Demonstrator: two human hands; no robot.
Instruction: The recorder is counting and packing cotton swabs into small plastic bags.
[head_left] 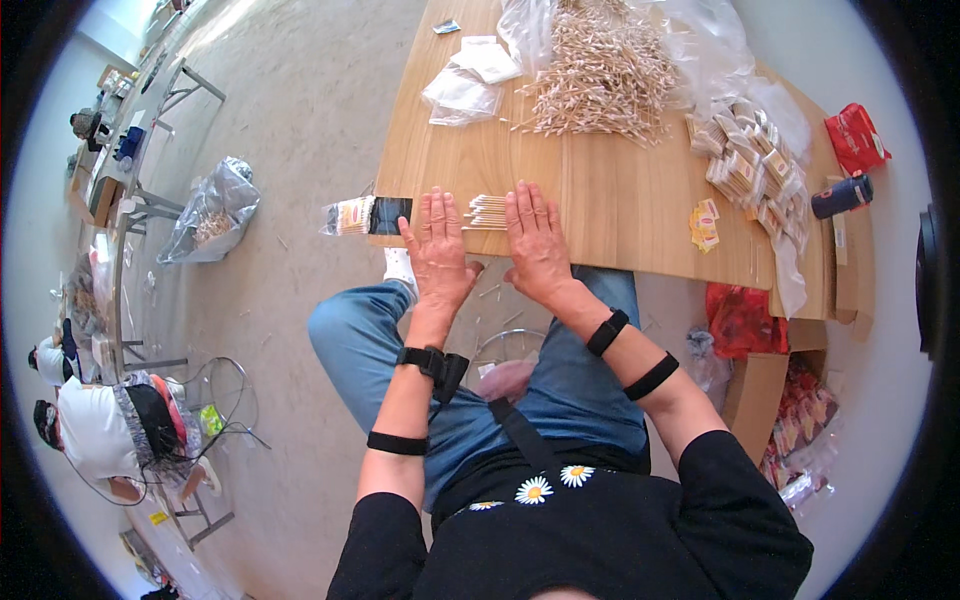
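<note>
A small row of cotton swabs (487, 212) lies side by side near the table's front edge, between my two hands. My left hand (438, 255) is flat with its fingers stretched out, just left of the swabs. On their other side, my right hand (538, 245) also lies flat and open, its index finger against or very close to the swab ends. Whether either palm presses on them I cannot tell. Left of my left hand, a clear bag of cotton swabs (352, 216) hangs at the table corner beside a black flat piece (391, 215).
A large heap of loose swabs (605, 85) covers the table's far side, with clear empty bags (465, 95) left of it. Filled swab packs (745, 165) pile up at right, near yellow cards (704, 226) and a dark bottle (842, 197). Co-workers sit at far left.
</note>
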